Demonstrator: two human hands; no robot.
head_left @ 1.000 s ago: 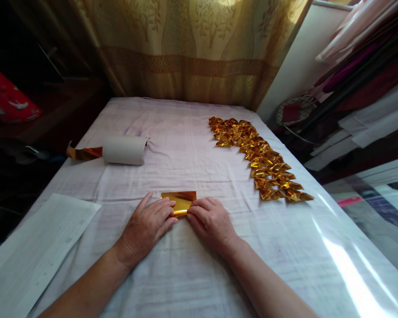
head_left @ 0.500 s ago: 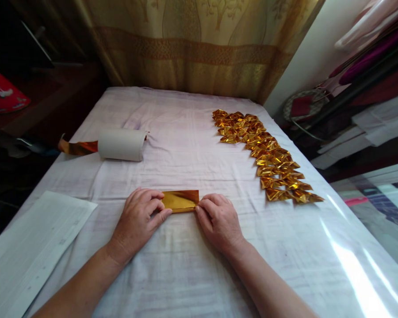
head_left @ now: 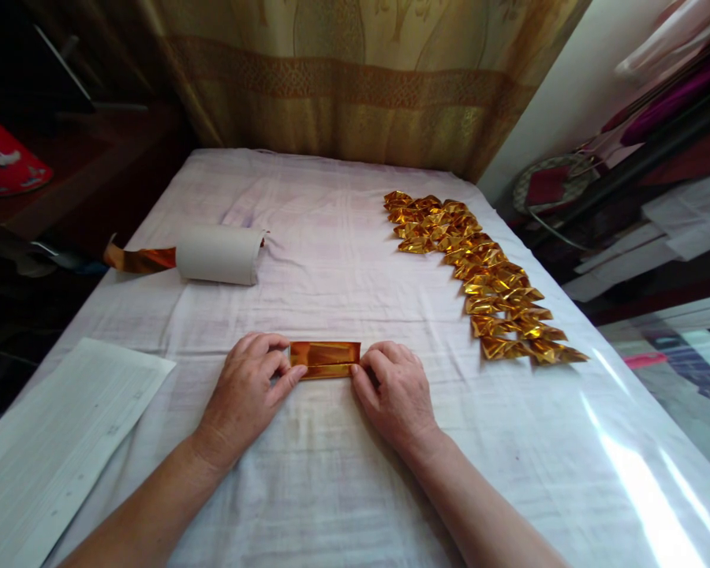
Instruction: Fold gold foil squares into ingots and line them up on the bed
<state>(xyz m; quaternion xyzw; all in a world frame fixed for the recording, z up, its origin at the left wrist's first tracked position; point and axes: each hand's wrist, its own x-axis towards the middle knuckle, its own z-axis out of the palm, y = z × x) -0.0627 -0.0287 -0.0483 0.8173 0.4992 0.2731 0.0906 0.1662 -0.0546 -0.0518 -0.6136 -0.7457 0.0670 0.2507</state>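
A narrow folded strip of gold foil paper (head_left: 325,359) lies on the white cloth (head_left: 343,268) in front of me. My left hand (head_left: 245,394) pinches its left end with curled fingers. My right hand (head_left: 394,390) pinches its right end the same way. The strip lies flat between both hands. A long row of several folded gold foil pieces (head_left: 482,280) runs along the right side of the cloth, away from both hands.
A white roll (head_left: 218,254) with a gold foil tail (head_left: 137,259) lies at the left. White printed sheets (head_left: 59,442) sit at the near left edge. A patterned curtain (head_left: 355,79) hangs behind. Stacked papers and fabrics (head_left: 656,158) fill the right side.
The gold sheet has been folded from a wider rectangle into a narrower strip. My hands moved apart to its two ends and now pinch them.
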